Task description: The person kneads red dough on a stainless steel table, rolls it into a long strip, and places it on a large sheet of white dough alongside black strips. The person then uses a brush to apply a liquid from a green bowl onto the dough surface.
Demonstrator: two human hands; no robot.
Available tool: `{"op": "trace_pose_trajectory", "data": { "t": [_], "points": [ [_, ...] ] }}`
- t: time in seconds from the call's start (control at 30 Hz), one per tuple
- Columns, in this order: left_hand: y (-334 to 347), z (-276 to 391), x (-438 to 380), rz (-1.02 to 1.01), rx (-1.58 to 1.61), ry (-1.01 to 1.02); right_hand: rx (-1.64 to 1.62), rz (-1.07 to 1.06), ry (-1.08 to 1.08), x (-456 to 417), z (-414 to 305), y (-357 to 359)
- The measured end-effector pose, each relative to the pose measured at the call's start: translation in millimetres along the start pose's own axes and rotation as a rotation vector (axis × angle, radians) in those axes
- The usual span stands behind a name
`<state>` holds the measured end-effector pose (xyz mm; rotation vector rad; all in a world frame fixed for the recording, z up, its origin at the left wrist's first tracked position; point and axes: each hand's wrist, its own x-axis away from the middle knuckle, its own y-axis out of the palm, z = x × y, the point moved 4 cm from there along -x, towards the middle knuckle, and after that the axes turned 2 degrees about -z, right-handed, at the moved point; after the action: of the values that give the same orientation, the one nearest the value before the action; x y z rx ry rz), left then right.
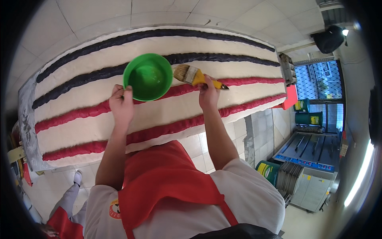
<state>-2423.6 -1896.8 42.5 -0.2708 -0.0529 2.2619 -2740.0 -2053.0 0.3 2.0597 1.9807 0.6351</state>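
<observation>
My left hand (121, 103) grips the rim of a green plastic bowl (148, 77), tilted so its inside shows; what it holds is hard to make out. In my right hand (209, 91) is a wide paintbrush with a yellow handle (199, 78), its bristles close to the bowl's right side. Below both hands lies a long sheet of pale dough (167, 115) on a work table. Two dark filling strips (89, 74) run along its far part, and two red filling strips (170, 127) along its near part.
The table's bare, floury end (28, 128) shows at left. A co-worker in a red apron (61, 222) stands at lower left. To the right are a red container (289, 98), green buckets (309, 118), stacked metal trays (288, 177) and a large steel appliance (312, 149).
</observation>
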Motion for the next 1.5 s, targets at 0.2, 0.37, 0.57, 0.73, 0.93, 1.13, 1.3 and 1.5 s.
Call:
{"op": "trace_pose_trajectory", "data": {
  "t": [0.2, 0.37, 0.57, 0.73, 0.93, 1.13, 1.3, 1.5],
  "points": [
    [-53.6, -1.5, 9.9, 0.147, -0.001, -0.111, 1.299, 0.178, -0.397, -156.3, -93.1, -123.8],
    [-81.2, -15.9, 19.3, 0.295, 0.191, -0.306, 1.317, -0.156, -0.115, -131.0, -28.7, -95.0],
    [-124.1, -25.2, 18.9, 0.54, 0.118, -0.298, 0.887, -1.004, -0.459, 26.6, 89.8, 131.0],
    [-148.9, -25.1, 31.3, 0.571, 0.322, -0.274, 1.128, -0.422, -0.417, -108.6, -11.0, -35.8],
    [-196.3, -43.2, 58.6, 0.638, 0.312, -0.317, 1.588, -0.197, -0.315, -100.4, -24.4, -12.3],
    [-221.3, -44.9, 64.3, 0.655, 0.244, -0.357, 0.767, -0.871, 0.289, 12.4, 135.1, 209.3],
    [-240.0, -58.7, 86.5, 0.643, 0.34, -0.349, 1.329, -0.935, 0.197, -101.8, 39.3, 113.6],
    [-238.5, -71.1, 95.7, 0.636, 0.336, -0.426, 1.672, -0.922, -0.126, -126.3, -34.5, 45.7]
  ]
}}
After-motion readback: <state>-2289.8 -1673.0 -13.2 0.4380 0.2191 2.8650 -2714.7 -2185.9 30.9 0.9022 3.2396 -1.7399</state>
